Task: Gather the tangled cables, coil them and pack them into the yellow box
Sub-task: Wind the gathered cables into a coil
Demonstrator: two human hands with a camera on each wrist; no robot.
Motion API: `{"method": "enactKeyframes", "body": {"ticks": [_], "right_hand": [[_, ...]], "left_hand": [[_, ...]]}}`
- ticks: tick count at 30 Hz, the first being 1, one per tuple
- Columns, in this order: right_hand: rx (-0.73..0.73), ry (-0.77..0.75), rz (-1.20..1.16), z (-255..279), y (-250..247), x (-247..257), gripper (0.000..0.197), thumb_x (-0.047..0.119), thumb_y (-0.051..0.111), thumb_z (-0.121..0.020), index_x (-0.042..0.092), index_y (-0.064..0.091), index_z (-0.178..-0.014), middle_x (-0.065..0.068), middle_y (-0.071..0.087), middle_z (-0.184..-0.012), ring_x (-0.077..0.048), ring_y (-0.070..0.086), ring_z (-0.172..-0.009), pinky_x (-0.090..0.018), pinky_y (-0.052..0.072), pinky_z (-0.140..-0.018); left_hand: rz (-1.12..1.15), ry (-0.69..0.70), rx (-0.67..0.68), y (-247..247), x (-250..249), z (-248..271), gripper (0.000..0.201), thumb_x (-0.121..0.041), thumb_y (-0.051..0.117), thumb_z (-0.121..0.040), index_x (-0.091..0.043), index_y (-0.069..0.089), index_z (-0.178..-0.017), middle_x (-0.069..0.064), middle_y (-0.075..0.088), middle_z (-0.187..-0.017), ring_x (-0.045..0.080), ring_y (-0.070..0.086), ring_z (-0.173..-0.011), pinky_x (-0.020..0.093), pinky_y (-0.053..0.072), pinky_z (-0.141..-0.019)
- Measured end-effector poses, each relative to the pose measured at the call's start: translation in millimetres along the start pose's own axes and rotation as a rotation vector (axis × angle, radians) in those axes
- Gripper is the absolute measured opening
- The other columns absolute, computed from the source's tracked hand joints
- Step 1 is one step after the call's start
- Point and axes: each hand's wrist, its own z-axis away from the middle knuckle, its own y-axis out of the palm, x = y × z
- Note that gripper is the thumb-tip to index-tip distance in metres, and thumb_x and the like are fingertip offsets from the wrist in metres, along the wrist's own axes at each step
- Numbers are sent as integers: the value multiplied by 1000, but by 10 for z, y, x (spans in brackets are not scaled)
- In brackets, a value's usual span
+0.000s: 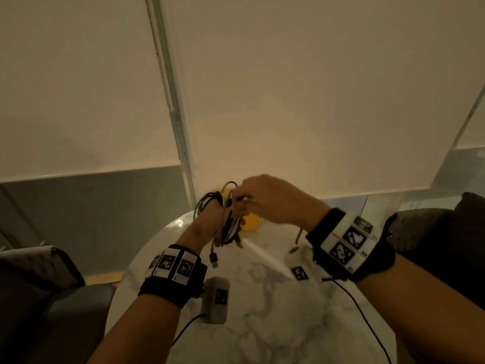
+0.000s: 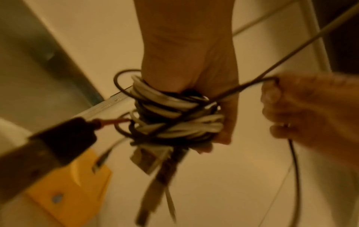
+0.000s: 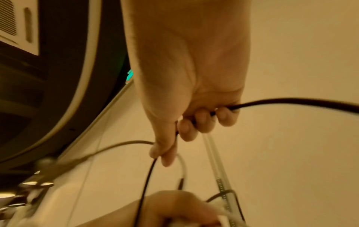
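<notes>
A bundle of black and white cables (image 1: 226, 224) (image 2: 174, 118) is wound around my left hand (image 1: 210, 222) (image 2: 194, 86), which grips it above the table. USB plugs (image 1: 214, 260) hang down from the bundle. My right hand (image 1: 262, 200) (image 3: 192, 116) is just right of the bundle and pinches a black cable (image 3: 291, 102) (image 2: 252, 87) that runs back into the coil. The yellow box (image 1: 251, 224) (image 2: 77, 192) stands on the far side of the table, mostly hidden behind both hands in the head view.
The round white marble table (image 1: 275, 311) sits below my hands. A white device (image 1: 216, 298) with a black lead lies near my left wrist. Dark armchairs stand at the left (image 1: 39, 298) and the right (image 1: 433, 232). Window blinds (image 1: 288, 101) fill the background.
</notes>
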Motion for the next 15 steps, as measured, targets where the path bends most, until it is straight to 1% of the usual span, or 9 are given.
{"method": "enactKeyframes", "body": {"ticks": [2, 4, 6, 8, 10, 11, 12, 14, 15], "right_hand": [[-67, -6, -44, -63, -54, -169, 21, 28, 53, -92, 12, 67, -94, 5, 55, -80, -13, 50, -75, -29, 44, -73], [-95, 25, -147, -80, -65, -310, 20, 27, 56, -91, 11, 68, -92, 14, 53, -75, -1, 48, -69, -14, 38, -68], [-126, 80, -275, -86, -70, -416, 17, 27, 60, -89, 13, 67, -88, 16, 51, -70, 1, 46, -62, -11, 36, -62], [-149, 134, -349, -105, -49, -518, 16, 31, 62, -87, 15, 65, -83, 8, 45, -60, -6, 38, -55, -17, 32, -58], [-144, 178, -388, -130, -16, -598, 18, 33, 62, -86, 15, 65, -83, 0, 41, -59, -10, 34, -55, -23, 31, -59], [-135, 195, -399, -143, 9, -621, 19, 33, 62, -87, 14, 65, -84, -4, 44, -62, -11, 36, -58, -24, 32, -61], [-128, 208, -402, -159, 38, -639, 20, 33, 61, -87, 14, 66, -85, -6, 48, -66, -13, 40, -61, -25, 34, -63], [-114, 223, -417, -180, 99, -670, 17, 32, 58, -89, 16, 65, -85, -5, 57, -76, -16, 50, -69, -25, 39, -68], [-112, 220, -436, -181, 133, -670, 15, 30, 56, -91, 18, 64, -84, 0, 61, -80, -13, 55, -74, -21, 42, -72]], "left_hand": [[123, -14, 143, -55, 39, -22, 20, -13, 60, -85, -12, 71, -68, -1, 63, -52, 16, 59, -50, 33, 48, -62], [220, -23, 200, -83, 70, -29, 31, -22, 53, -88, -9, 72, -69, 6, 63, -67, 14, 59, -52, 32, 49, -66], [262, -7, 260, -60, 77, -8, 41, -33, 50, -89, -13, 72, -61, 10, 63, -77, 13, 59, -52, 30, 50, -67], [323, -18, 313, 7, 91, 35, 51, -45, 42, -88, -14, 73, -61, 6, 67, -67, 12, 56, -47, 24, 51, -58], [374, -41, 344, 55, 127, 57, 61, -60, 39, -80, -12, 75, -66, -1, 60, -52, 9, 53, -44, 20, 47, -53], [404, -28, 386, 70, 153, 54, 65, -67, 44, -74, -10, 75, -71, -4, 56, -49, 8, 52, -44, 18, 46, -52], [430, 5, 448, 76, 171, 46, 65, -70, 55, -69, -9, 75, -76, -6, 54, -48, 7, 51, -44, 17, 45, -52], [446, 54, 570, 63, 178, 55, 57, -62, 74, -62, -7, 74, -80, -7, 54, -47, 7, 51, -44, 17, 44, -53], [451, 59, 618, 56, 174, 58, 51, -55, 76, -64, -7, 73, -82, -7, 54, -46, 7, 52, -44, 18, 44, -54]]}}
